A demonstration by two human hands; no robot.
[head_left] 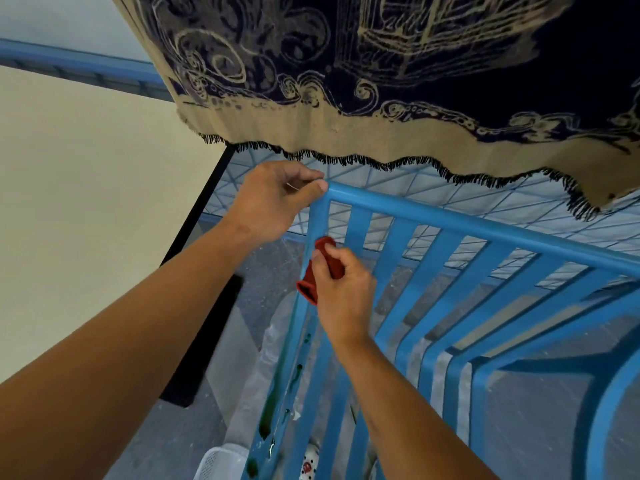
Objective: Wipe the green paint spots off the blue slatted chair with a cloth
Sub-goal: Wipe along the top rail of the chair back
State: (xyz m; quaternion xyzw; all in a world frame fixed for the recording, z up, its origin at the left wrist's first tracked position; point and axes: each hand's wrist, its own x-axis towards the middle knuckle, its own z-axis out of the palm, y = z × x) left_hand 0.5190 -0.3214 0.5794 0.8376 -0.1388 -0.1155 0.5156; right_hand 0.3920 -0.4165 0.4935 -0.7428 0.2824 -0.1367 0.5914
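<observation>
So, biggest thing first: that dark patterned hanging cloth (398,64) with the tan border and black fringe fills the top of the view and drops right down to just above the chair back, so you're working underneath its edge. Below it is the blue slatted chair (485,233), seen from behind and above, with its top rail running across and the slats falling away toward the seat. It stands on a speckled grey floor (263,271), beside a cream wall (86,185).

Your left hand (273,199) is curled around the top corner of the chair, where the rail meets the side post. My guess is it's there to steady the frame so it doesn't rock while you scrub.

Your right hand (341,289) is clenched around the red cloth (320,268), bunched into a wad and pressed against the side post just under that corner. A tight wad like that probably gives you a firmer rubbing point than a flat rag would.

The green paint spots (268,410) are lower down: dark green drips and dots along the same post and the neighbouring slat, well below the cloth. So I'd say most of the wiping is ahead of you, working downward.

Something white and perforated (221,462) sits at the bottom edge; can't tell what it is.
</observation>
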